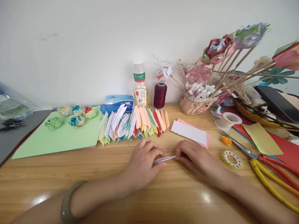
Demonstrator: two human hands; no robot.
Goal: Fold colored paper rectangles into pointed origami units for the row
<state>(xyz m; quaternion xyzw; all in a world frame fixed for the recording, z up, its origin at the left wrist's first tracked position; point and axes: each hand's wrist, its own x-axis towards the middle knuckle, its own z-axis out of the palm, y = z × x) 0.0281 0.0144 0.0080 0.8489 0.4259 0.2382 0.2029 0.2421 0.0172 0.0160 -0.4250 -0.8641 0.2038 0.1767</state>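
A narrow folded strip of white paper (164, 159) is held between my two hands, just above the wooden table. My left hand (146, 161) grips its left end with the thumb below and the fingers above. At the other end, my right hand (192, 154) pinches the tip between thumb and curled fingers. Beyond my right hand lie a white paper rectangle (189, 131) and pink paper (208, 141) partly under it. Behind my left hand stands a row of folded paper pieces (133, 124) in white, peach, yellow, teal and red.
Scissors (251, 153), yellow-handled pliers (268, 183), a tape roll (231, 159) and a thread spool (227, 120) lie at right. Green paper (70, 141) with crumpled paper flowers is at left. A bottle (140, 87), maroon thread (160, 95) and a basket (198, 104) stand by the wall.
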